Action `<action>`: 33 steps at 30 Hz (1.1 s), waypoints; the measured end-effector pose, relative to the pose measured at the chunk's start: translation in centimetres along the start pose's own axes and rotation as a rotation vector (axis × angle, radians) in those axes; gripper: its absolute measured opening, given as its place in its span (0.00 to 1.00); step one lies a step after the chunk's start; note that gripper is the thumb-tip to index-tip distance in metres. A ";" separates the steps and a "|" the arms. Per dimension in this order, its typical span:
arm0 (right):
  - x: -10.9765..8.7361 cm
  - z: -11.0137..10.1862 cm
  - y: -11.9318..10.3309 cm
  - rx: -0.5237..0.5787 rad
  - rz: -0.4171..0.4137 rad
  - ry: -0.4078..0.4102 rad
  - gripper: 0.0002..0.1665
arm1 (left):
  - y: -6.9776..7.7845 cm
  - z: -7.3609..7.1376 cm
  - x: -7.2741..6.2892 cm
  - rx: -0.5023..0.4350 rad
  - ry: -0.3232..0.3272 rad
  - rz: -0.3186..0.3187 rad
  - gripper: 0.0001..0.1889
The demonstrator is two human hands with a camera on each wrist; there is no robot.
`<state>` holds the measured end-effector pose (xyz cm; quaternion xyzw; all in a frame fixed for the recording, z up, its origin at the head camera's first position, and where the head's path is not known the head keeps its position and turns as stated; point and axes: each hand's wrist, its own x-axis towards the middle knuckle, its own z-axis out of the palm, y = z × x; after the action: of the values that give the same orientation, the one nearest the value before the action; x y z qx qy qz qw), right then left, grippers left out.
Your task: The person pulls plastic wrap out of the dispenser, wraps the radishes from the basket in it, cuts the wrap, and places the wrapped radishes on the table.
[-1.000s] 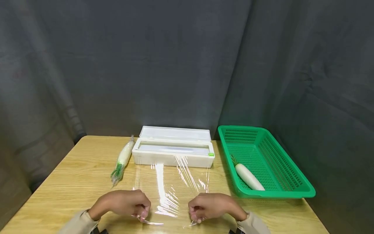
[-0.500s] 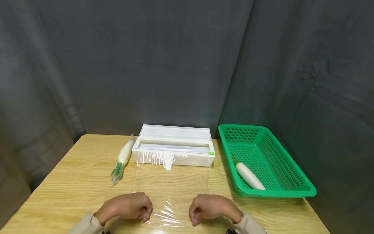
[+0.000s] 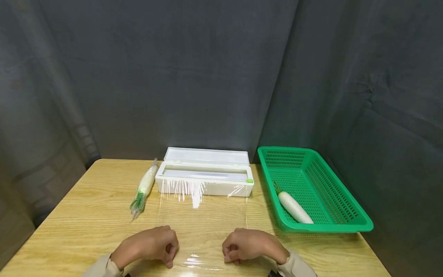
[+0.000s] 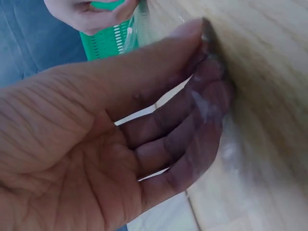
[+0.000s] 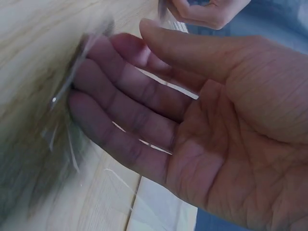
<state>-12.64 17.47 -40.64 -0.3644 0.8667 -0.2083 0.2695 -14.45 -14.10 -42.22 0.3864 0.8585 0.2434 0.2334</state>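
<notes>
A sheet of clear plastic wrap stretches over the table from a white wrap dispenser box with its lid up. My left hand is at the sheet's near left part, thumb and index fingertips together on the film; film also clings across its other fingers. Opposite it, my right hand has bent, loosely spread fingers low over the table, film at their tips and the thumb apart from them. A wrapped white radish with green stalks lies left of the box.
A green plastic basket stands on the right of the wooden table, holding one bare white radish. A green slider sits at the box's right front edge. Dark curtains hang behind.
The near edge of the plastic wrap has come down flatter onto the table, and its glare has shifted. Both hands stay nearly in place; the right fingers have loosened from their pinch.
</notes>
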 end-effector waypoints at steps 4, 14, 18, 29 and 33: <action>-0.1 -0.1 -0.1 -0.032 -0.002 -0.017 0.18 | 0.4 -0.2 -0.2 0.034 0.014 -0.020 0.15; -0.3 0.1 0.1 -0.048 0.022 -0.018 0.15 | 0.2 0.6 -0.5 0.014 0.022 0.044 0.17; -0.4 0.2 0.1 -0.060 0.010 -0.019 0.13 | -0.1 0.3 -0.7 -0.008 0.018 0.060 0.15; -1.0 -0.9 0.2 -0.054 0.002 0.062 0.12 | -1.9 -2.1 0.1 0.067 0.459 0.181 0.05; -1.3 -2.0 0.2 -0.021 -0.028 0.105 0.12 | -2.7 -2.4 0.8 0.067 0.657 0.207 0.12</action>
<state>-13.25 18.86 -38.81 -0.3680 0.8767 -0.2216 0.2167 -17.87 -15.64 -42.14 0.3800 0.8515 0.3487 -0.0942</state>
